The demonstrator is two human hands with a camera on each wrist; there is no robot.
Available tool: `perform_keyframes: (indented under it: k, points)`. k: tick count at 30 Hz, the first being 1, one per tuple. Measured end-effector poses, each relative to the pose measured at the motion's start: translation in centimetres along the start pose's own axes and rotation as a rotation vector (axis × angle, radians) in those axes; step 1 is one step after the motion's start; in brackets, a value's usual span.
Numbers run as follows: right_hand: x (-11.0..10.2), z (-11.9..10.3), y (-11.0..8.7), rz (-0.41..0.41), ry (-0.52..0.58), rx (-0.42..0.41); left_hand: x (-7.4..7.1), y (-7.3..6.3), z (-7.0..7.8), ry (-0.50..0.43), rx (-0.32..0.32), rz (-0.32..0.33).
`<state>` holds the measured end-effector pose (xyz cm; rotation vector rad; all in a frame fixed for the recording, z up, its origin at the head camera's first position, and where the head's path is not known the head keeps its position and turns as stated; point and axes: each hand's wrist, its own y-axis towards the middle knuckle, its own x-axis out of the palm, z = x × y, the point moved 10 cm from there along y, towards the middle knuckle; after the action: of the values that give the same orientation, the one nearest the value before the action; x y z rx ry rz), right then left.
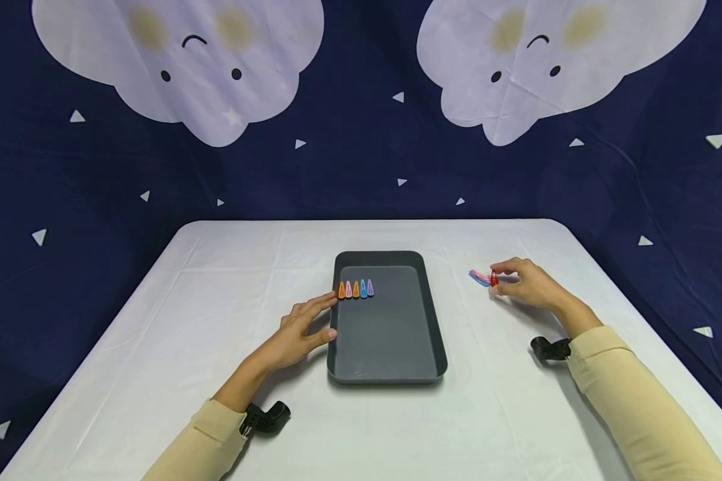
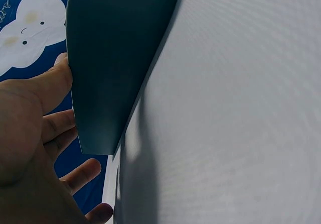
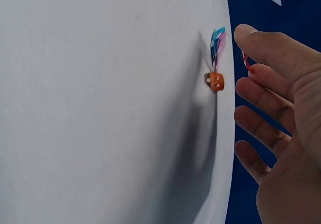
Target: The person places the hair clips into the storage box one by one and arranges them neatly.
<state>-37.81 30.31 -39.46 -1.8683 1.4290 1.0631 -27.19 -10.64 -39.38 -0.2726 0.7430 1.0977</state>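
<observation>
Against the left side of a dark grey tray (image 1: 391, 341), my left hand (image 1: 299, 336) touches the rim with its thumb and fingertips, fingers fairly straight. In the left wrist view, the thumb and fingers lie along the tray's wall (image 2: 118, 83). A row of several snap hair clips (image 1: 356, 289), orange, pink, blue and purple, lies upright at the tray's upper left. To the right of the tray, my right hand (image 1: 531, 287) pinches a red snap hair clip (image 1: 494, 278) between thumb and forefinger. In the right wrist view, only part of the red clip (image 3: 246, 62) shows.
Beside the right hand lie loose pink and blue clips (image 1: 478, 277); the right wrist view also shows an orange clip (image 3: 215, 82) there. A white cloth (image 1: 247, 280) covers the table. Behind hangs a dark blue curtain (image 1: 361, 167) printed with clouds.
</observation>
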Motion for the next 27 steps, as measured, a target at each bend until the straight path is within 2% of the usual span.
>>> perform_keyframes:
  k: [11,27]
  points:
    - [-0.9,-3.3,0.1,0.061,-0.018,-0.111,0.1,0.0,-0.1,-0.002,0.0,0.002]
    - [-1.3,-8.2,0.5,0.075,-0.013,-0.135,0.0,0.0,0.1,-0.001,-0.005,0.001]
